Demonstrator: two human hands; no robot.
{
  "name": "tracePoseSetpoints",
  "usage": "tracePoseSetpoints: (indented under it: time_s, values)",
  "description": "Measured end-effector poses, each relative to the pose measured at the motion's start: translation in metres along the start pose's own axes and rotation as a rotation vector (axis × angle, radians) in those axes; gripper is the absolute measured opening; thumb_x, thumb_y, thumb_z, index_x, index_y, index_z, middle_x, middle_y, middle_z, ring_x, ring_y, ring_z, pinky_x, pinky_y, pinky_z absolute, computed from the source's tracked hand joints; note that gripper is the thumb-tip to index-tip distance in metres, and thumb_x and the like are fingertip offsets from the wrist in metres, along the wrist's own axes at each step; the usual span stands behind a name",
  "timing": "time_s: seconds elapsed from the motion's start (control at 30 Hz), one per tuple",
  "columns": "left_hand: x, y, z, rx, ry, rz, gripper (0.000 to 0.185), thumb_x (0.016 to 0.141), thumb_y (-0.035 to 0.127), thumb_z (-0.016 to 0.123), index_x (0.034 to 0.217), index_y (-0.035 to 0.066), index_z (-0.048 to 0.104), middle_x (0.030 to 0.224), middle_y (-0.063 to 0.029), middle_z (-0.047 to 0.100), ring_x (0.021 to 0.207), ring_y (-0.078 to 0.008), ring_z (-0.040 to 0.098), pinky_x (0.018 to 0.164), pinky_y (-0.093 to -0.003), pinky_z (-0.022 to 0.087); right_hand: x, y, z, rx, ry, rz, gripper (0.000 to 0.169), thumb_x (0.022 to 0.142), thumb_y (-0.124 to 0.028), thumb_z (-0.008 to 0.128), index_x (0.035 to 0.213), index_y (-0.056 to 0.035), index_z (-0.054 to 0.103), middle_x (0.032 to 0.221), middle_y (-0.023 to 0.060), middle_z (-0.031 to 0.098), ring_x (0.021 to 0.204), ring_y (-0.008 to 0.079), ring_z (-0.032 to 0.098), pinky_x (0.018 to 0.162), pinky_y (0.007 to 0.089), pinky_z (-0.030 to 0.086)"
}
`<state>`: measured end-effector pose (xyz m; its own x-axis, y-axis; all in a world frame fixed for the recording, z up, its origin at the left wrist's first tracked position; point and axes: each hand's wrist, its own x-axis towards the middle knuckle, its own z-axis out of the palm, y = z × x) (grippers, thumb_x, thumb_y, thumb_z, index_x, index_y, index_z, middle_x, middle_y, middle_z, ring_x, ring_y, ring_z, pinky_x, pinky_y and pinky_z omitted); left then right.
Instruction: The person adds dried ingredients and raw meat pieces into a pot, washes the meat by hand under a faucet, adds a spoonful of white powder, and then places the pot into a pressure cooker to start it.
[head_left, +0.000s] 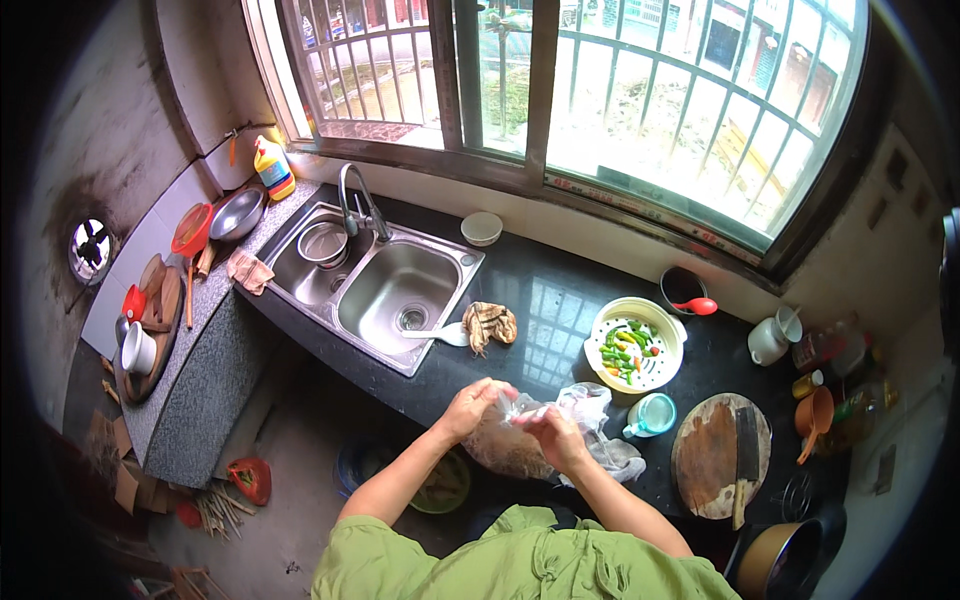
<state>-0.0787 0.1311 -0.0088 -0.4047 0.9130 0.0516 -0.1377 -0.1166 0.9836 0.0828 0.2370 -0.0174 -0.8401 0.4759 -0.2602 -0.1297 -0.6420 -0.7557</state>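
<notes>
Both my hands meet at the gathered neck of a clear plastic bag (506, 448) with brownish contents, at the counter's front edge. My left hand (474, 409) pinches one side of the neck. From the other side my right hand (553, 436) grips the twisted plastic. Just beyond the right hand lie a crumpled white plastic bag (586, 403) and a grey cloth (616, 456). A lidded cup with a teal handle (651, 415) stands to their right. Behind it is a cream colander (600, 324) holding green, yellow and red chili peppers (628, 346).
Leftward are a double steel sink (397, 292), a crumpled brown cloth (489, 327) and a white bowl (481, 229). At the right, a cleaver (747, 450) rests on a round wooden chopping board (701, 457). A dark bowl (681, 283) with a red spoon (699, 306) sits below the window.
</notes>
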Motion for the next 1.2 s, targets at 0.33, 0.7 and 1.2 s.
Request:
tracePoseSetpoints:
  time_s: [0.33, 0.7, 1.2]
  values:
    - [-0.013, 0.04, 0.031, 0.556, -0.05, 0.079, 0.018, 0.086, 0.018, 0.052, 0.078, 0.003, 0.058, 0.079, -0.0074, 0.06, 0.078, -0.0194, 0.057, 0.078, -0.03, 0.043, -0.006, 0.005, 0.003, -0.422, -0.002, -0.132, 0.021, 0.086, -0.02, 0.057, 0.098, -0.0027, 0.058, 0.076, 0.0012, 0.058, 0.068, 0.0079, 0.053, 0.06, 0.0205, 0.042]
    - [-0.02, 0.033, 0.035, 0.727, -0.273, 0.112, 0.063, 0.067, 0.015, 0.07, 0.125, 0.009, 0.044, 0.1, -0.017, 0.06, 0.091, -0.0298, 0.058, 0.078, -0.0366, 0.047, -0.02, -0.005, 0.018, -1.054, -0.061, -0.518, 0.013, 0.076, -0.006, 0.061, 0.089, -0.0034, 0.062, 0.083, 0.0119, 0.064, 0.076, 0.0236, 0.062, 0.068, 0.0318, 0.047]
    - [-0.026, 0.007, 0.05, 1.07, -0.089, 0.511, 0.011, 0.069, 0.007, 0.064, 0.077, 0.004, 0.057, 0.074, -0.0092, 0.055, 0.071, -0.0289, 0.052, 0.066, -0.0368, 0.043, -0.012, 0.001, -0.001, -0.546, 0.041, 0.146, 0.025, 0.074, -0.013, 0.058, 0.094, 0.0008, 0.053, 0.067, -0.0007, 0.053, 0.058, 0.0105, 0.05, 0.053, 0.0279, 0.042]
